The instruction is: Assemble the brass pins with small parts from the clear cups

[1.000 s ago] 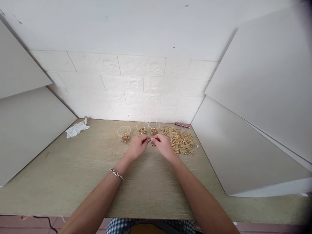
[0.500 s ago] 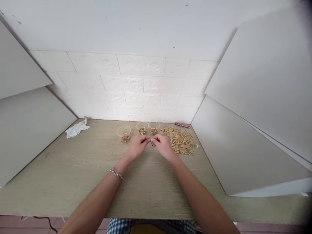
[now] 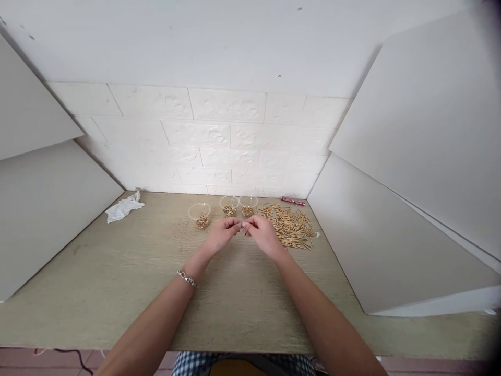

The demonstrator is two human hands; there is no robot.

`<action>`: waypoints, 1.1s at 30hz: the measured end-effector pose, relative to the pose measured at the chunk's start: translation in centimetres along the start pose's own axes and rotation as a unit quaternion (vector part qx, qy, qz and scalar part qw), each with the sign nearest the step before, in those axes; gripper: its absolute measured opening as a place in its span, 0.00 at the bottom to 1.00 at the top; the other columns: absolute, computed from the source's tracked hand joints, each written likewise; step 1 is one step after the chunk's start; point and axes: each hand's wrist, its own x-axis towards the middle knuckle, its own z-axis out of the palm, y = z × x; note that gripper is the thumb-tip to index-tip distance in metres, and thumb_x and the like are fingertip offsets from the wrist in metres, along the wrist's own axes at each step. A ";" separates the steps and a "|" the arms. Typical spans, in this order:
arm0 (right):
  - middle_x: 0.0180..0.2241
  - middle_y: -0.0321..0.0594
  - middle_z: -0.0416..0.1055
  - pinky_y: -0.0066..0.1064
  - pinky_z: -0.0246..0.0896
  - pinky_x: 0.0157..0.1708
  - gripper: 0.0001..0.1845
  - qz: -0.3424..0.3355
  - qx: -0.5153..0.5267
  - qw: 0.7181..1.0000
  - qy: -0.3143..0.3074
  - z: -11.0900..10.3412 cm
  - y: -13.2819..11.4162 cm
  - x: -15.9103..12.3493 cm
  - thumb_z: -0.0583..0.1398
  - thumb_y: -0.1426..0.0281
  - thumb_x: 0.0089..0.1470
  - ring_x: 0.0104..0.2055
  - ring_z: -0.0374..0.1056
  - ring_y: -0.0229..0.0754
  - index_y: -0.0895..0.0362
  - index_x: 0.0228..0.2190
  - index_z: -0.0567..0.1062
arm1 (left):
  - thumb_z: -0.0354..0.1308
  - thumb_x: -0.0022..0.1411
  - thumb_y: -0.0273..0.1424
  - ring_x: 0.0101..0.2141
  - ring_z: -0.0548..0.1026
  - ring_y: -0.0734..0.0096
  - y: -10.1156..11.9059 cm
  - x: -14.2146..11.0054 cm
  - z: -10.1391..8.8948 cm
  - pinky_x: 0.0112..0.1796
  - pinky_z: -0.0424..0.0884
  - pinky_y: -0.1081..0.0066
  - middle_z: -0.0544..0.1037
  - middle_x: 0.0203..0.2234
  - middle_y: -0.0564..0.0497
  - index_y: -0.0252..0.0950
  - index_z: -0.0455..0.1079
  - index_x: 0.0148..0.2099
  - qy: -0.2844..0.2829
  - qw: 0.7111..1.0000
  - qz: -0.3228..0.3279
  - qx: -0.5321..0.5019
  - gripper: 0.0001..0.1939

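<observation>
My left hand (image 3: 222, 233) and my right hand (image 3: 261, 235) meet fingertip to fingertip above the table. Both are closed in a pinch. Whatever sits between the fingertips is too small to name; a short dark tip shows under my right fingers. Just beyond the hands stand two clear plastic cups, the middle cup (image 3: 229, 201) and the right cup (image 3: 248, 201), with small gold-coloured metal parts inside. A third clear cup (image 3: 199, 211), left of my left hand, also holds gold-coloured bits. Beside my right hand spreads a pile of thin gold-coloured metal rods (image 3: 291, 225).
A red tube (image 3: 293, 201) lies behind the rods near the wall. Crumpled white tissue (image 3: 124, 208) is at the far left of the wooden table (image 3: 117, 277). White panels (image 3: 352, 224) flank both sides, and a white brick-pattern wall (image 3: 211, 136) closes off the back.
Hardly anything differs. My two hands stay fingertip to fingertip, with only a slight shift of the fingers and of the whole view.
</observation>
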 end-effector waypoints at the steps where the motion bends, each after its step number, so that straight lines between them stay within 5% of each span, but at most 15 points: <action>1: 0.21 0.34 0.68 0.27 0.58 0.27 0.06 -0.003 -0.011 1.000 0.018 0.2 -0.1 -0.1 0.55 0.69 0.49 0.23 0.64 0.35 0.57 0.23 0.68 | 0.49 0.54 0.38 0.22 0.59 0.77 0.0 0.0 0.1 0.25 0.57 0.76 0.64 0.18 0.56 0.33 0.66 0.26 0.007 1.000 -0.004 -0.009 0.13; 8: 0.20 0.34 0.68 0.28 0.55 0.28 0.08 -0.037 -0.103 0.994 0.027 0.1 -0.3 -0.4 0.54 0.70 0.49 0.24 0.62 0.35 0.56 0.21 0.68 | 0.50 0.55 0.36 0.23 0.60 0.76 -0.4 0.1 0.1 0.24 0.55 0.76 0.63 0.17 0.56 0.34 0.66 0.25 0.029 0.996 0.001 0.081 0.12; 15: 0.21 0.33 0.68 0.26 0.58 0.24 0.05 0.016 0.043 0.998 -0.054 -0.9 -0.7 -0.1 0.56 0.69 0.47 0.21 0.64 0.33 0.57 0.22 0.67 | 0.50 0.55 0.39 0.23 0.59 0.77 -0.1 -0.1 -0.4 0.26 0.56 0.75 0.64 0.19 0.56 0.33 0.66 0.28 -0.034 0.999 0.005 -0.015 0.14; 21: 0.21 0.35 0.68 0.26 0.58 0.23 0.08 -0.002 0.099 0.995 0.004 0.4 -0.3 -0.1 0.56 0.66 0.47 0.20 0.62 0.33 0.58 0.22 0.66 | 0.51 0.54 0.39 0.22 0.58 0.78 -0.2 0.0 -0.2 0.26 0.57 0.76 0.66 0.20 0.55 0.33 0.66 0.28 -0.023 0.997 0.015 -0.077 0.14; 26: 0.21 0.35 0.69 0.27 0.57 0.24 0.07 -0.004 0.007 0.999 0.043 0.6 -0.2 -0.2 0.55 0.68 0.48 0.21 0.62 0.34 0.57 0.22 0.67 | 0.49 0.56 0.39 0.24 0.62 0.75 -0.3 0.1 -0.1 0.27 0.58 0.75 0.68 0.20 0.54 0.33 0.68 0.27 0.011 0.999 0.022 0.038 0.15; 33: 0.20 0.34 0.68 0.27 0.55 0.26 0.08 -0.016 -0.099 0.995 0.020 -0.1 -0.7 -0.3 0.54 0.70 0.49 0.22 0.61 0.34 0.56 0.20 0.67 | 0.50 0.56 0.34 0.25 0.65 0.73 0.2 -0.2 0.1 0.28 0.59 0.74 0.70 0.19 0.54 0.35 0.70 0.26 0.059 0.981 0.050 0.176 0.12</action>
